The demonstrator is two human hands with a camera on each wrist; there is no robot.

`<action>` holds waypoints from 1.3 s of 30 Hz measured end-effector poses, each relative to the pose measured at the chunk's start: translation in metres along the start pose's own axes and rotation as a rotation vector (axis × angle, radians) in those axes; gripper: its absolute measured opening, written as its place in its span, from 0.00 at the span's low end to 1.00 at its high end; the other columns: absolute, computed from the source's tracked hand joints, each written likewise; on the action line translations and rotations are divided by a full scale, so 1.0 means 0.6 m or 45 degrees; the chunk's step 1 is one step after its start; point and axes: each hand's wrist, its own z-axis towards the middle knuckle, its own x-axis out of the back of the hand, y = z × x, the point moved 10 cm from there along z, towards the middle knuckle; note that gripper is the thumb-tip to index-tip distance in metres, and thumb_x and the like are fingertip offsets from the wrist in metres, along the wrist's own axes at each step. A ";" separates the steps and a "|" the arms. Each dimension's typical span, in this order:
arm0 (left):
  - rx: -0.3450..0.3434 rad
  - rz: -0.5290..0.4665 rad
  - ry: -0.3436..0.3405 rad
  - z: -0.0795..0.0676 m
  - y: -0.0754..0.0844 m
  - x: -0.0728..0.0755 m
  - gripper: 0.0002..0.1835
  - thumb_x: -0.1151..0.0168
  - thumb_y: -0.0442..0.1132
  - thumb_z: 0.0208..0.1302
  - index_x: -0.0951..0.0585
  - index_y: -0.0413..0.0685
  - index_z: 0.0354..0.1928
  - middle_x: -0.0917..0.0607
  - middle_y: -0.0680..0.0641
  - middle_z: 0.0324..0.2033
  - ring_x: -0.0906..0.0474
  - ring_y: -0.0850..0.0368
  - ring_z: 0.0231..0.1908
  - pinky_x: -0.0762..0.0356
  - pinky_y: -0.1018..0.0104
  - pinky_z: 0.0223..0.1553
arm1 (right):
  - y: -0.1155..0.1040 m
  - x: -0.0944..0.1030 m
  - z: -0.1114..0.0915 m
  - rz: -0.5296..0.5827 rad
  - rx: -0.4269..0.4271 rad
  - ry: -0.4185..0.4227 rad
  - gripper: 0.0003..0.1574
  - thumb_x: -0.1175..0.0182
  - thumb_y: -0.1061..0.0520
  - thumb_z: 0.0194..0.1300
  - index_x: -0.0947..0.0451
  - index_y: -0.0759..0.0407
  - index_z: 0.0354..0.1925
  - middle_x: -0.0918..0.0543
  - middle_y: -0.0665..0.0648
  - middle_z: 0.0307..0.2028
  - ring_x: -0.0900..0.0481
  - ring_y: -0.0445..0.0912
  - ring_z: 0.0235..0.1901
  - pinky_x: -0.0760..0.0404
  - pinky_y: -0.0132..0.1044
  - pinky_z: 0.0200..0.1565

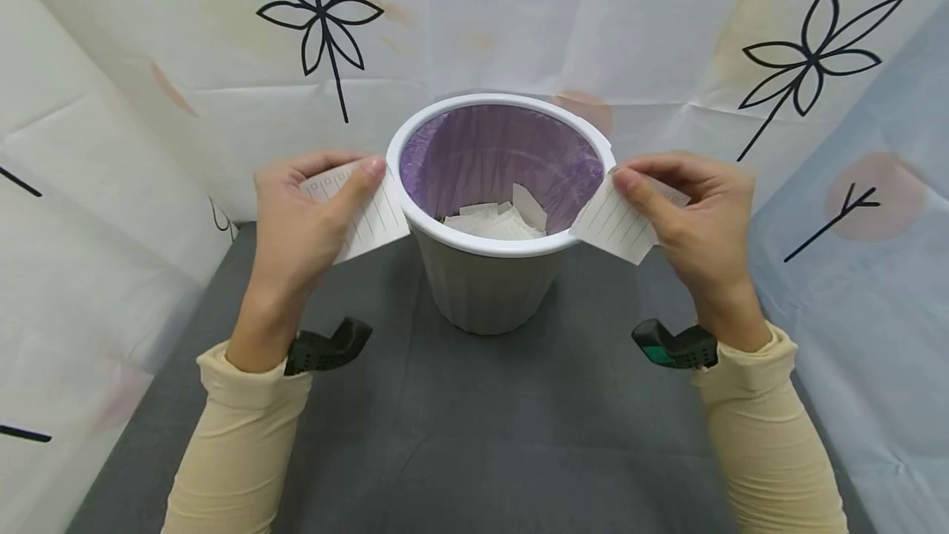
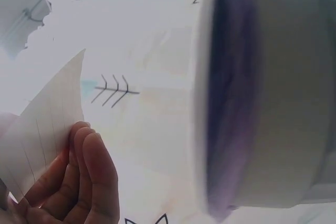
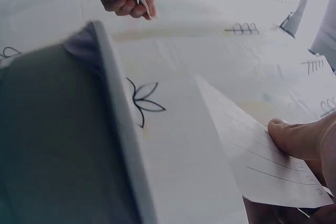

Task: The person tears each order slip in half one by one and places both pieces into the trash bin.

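Observation:
Between and beyond the two hands stands a light grey bin (image 1: pixel 485 291) with a white rim and a purple liner (image 1: pixel 504 147). Several torn paper pieces (image 1: pixel 497 225) lie inside it. My left hand (image 1: pixel 304 221) pinches a piece of lined paper (image 1: pixel 381 225) left of the rim, thumb on top. On the other side my right hand (image 1: pixel 693 213) pinches another lined piece (image 1: pixel 611 225), its ragged edge toward the bin and overlapping the rim in the head view. In the right wrist view, small printed boxes run along one edge of that paper (image 3: pixel 262 166).
A dark grey cloth (image 1: pixel 474 435) covers the table. White sheeting with black flower drawings (image 1: pixel 320 11) hangs close behind the bin, and more sheeting encloses the left and right sides. Each wrist wears a black camera mount (image 1: pixel 326 346).

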 end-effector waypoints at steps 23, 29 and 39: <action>0.329 -0.252 0.006 0.203 -0.027 -0.083 0.04 0.29 0.33 0.62 0.11 0.40 0.37 0.22 0.46 0.47 0.22 0.55 0.40 0.20 0.65 0.40 | 0.110 -0.051 0.190 0.431 -0.417 -0.015 0.05 0.30 0.72 0.59 0.14 0.71 0.36 0.17 0.61 0.36 0.22 0.48 0.39 0.20 0.33 0.40; 0.344 -0.241 -0.081 0.219 -0.038 -0.132 0.04 0.31 0.33 0.65 0.12 0.40 0.38 0.22 0.48 0.47 0.24 0.57 0.44 0.21 0.65 0.40 | 0.140 -0.080 0.199 0.411 -0.486 -0.007 0.05 0.28 0.73 0.57 0.13 0.67 0.32 0.16 0.59 0.32 0.21 0.47 0.34 0.21 0.32 0.36; 0.270 -0.249 -0.275 0.221 -0.053 -0.189 0.12 0.38 0.25 0.65 0.15 0.34 0.49 0.16 0.47 0.42 0.21 0.56 0.42 0.25 0.65 0.44 | 0.167 -0.136 0.193 0.361 -0.519 -0.139 0.07 0.32 0.74 0.59 0.13 0.65 0.32 0.16 0.56 0.32 0.22 0.47 0.35 0.23 0.35 0.40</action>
